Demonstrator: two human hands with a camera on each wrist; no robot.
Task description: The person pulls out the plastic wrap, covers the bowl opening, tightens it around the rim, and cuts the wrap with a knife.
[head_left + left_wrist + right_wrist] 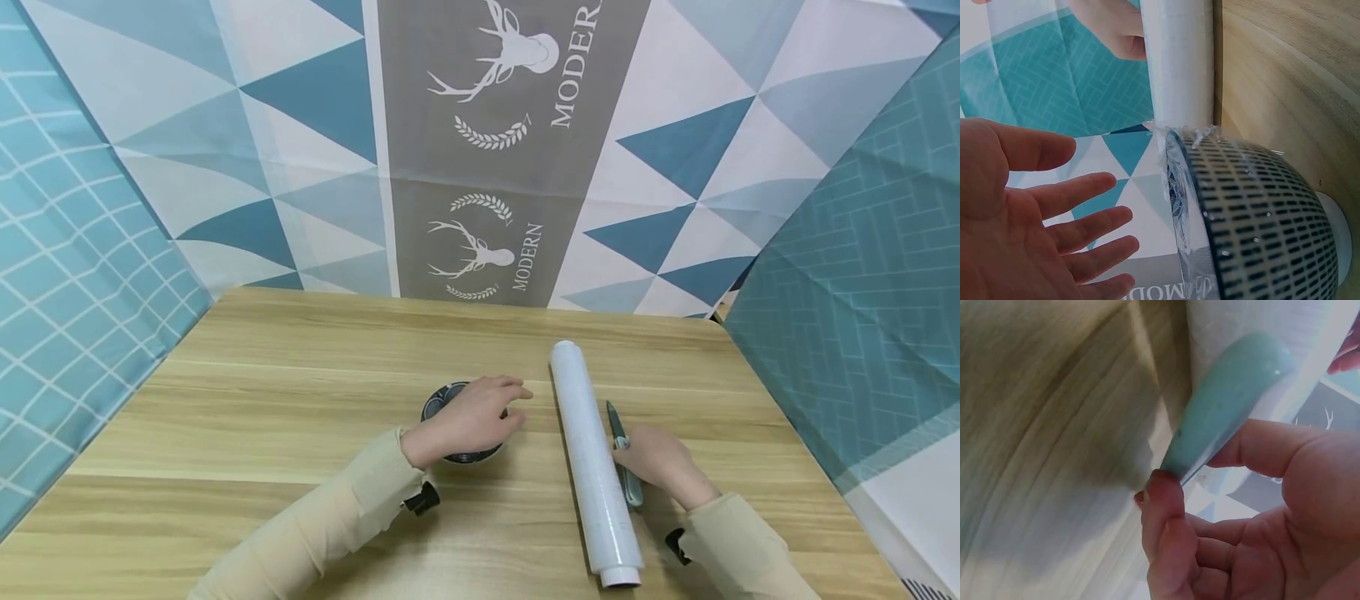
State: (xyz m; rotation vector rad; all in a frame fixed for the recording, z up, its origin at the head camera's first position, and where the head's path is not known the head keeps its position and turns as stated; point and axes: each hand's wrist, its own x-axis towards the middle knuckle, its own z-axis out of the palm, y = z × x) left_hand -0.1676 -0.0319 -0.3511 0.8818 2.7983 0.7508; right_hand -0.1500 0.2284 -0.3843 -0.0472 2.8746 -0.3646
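Note:
My left hand is held over a patterned bowl, fingers spread and holding nothing. In the left wrist view the bowl's side shows rows of dark dashes, and clear plastic wrap covers its mouth and clings around the rim. The palm faces the covered mouth with a gap between them. With thumb and fingers, my right hand pinches a knife that has a pale green handle and a dark pointed blade directed away from me. Part of the knife's middle is hidden by the fingers.
A long white roll of plastic wrap lies lengthwise between the two hands, close to the knife. Everything rests on a wood-grain table. Patterned cloth walls stand at the back and both sides.

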